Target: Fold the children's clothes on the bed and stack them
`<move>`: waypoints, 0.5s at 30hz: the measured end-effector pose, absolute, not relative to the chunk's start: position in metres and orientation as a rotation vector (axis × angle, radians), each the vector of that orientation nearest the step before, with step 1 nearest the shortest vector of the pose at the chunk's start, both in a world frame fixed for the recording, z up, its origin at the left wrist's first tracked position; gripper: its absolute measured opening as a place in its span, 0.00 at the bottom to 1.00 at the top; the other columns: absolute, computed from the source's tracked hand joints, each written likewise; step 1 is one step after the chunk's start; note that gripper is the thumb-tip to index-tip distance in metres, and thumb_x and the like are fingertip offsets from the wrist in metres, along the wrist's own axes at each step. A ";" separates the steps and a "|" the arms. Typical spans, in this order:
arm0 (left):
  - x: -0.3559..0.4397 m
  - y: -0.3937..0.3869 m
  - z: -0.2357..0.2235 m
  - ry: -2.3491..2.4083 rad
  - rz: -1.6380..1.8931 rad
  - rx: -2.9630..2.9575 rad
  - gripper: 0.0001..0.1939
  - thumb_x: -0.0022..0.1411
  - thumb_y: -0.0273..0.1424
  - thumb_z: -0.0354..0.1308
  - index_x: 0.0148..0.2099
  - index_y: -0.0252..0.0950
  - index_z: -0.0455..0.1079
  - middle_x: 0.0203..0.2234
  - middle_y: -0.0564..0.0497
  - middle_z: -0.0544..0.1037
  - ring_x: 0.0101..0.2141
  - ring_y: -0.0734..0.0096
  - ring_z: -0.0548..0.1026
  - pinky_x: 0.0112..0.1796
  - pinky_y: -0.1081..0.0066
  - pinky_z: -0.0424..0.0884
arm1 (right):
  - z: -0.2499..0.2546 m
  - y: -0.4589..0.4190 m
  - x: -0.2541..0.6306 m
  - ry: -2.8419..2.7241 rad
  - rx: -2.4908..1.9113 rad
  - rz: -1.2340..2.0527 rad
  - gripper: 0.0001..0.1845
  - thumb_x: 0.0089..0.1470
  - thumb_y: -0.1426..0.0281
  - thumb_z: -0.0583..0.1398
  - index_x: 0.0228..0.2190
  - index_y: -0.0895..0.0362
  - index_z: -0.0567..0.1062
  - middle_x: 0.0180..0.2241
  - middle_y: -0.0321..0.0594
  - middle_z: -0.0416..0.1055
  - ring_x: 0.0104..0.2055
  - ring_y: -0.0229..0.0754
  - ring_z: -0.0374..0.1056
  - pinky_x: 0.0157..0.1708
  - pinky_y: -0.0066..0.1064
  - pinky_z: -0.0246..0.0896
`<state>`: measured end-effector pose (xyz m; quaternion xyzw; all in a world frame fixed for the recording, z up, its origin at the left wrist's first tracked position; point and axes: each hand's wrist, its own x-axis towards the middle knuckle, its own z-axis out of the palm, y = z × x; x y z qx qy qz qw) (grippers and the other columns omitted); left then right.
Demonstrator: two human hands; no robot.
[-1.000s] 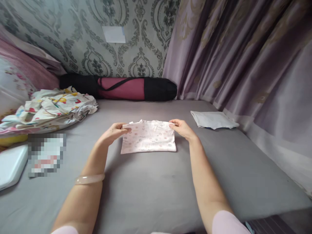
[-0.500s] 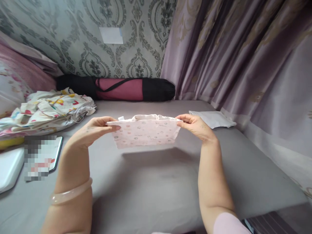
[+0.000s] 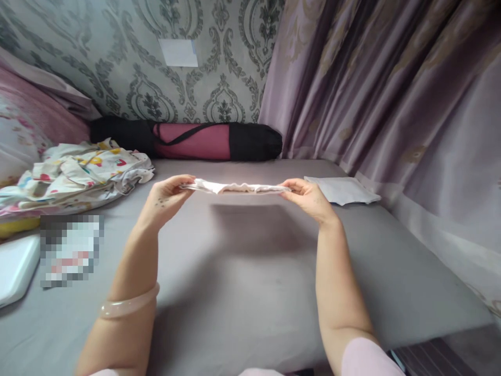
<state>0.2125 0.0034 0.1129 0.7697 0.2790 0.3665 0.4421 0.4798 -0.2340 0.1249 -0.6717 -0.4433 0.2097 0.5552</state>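
Observation:
A folded pale pink garment (image 3: pixel 238 188) is held level above the grey bed, seen almost edge-on now, so its printed face is hidden. My left hand (image 3: pixel 169 199) pinches its left end between thumb and fingers. At the right end, my right hand (image 3: pixel 308 199) grips it the same way. The cloth is stretched between both hands, and its shadow falls on the sheet (image 3: pixel 242 292) below. A folded white cloth (image 3: pixel 341 190) lies flat on the bed just beyond my right hand.
A long black and pink bag (image 3: pixel 191 141) lies along the patterned wall. Crumpled printed fabric (image 3: pixel 86 169) is at the left, with a white box-like object (image 3: pixel 18 269) and a pixelated flat item (image 3: pixel 72 250) nearer. Purple curtains (image 3: pixel 352 94) hang along the right.
The garment has tilted from showing its printed front to nearly edge-on and risen slightly. My left hand has moved a little right and up; both hands keep their grip.

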 end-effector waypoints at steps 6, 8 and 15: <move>0.195 0.020 0.099 0.614 0.111 2.149 0.17 0.46 0.45 0.64 0.36 0.41 0.79 0.23 0.52 0.78 0.25 0.66 0.73 0.25 0.73 0.66 | 0.113 -0.239 0.489 -1.193 -1.730 0.992 0.15 0.42 0.63 0.69 0.33 0.58 0.78 0.31 0.37 0.77 0.34 0.38 0.72 0.40 0.31 0.66; 0.193 0.018 0.099 0.574 0.047 2.170 0.15 0.46 0.44 0.63 0.33 0.42 0.79 0.23 0.53 0.78 0.27 0.65 0.75 0.26 0.74 0.67 | 0.110 -0.238 0.490 -1.194 -1.728 1.083 0.14 0.42 0.65 0.69 0.33 0.58 0.78 0.30 0.37 0.77 0.33 0.37 0.72 0.37 0.29 0.66; 0.190 0.014 0.104 0.573 -0.137 2.194 0.16 0.50 0.46 0.62 0.35 0.42 0.80 0.25 0.52 0.80 0.28 0.64 0.77 0.28 0.73 0.69 | 0.106 -0.242 0.494 -1.191 -1.831 1.241 0.17 0.43 0.61 0.70 0.35 0.57 0.78 0.32 0.38 0.78 0.26 0.35 0.72 0.26 0.25 0.64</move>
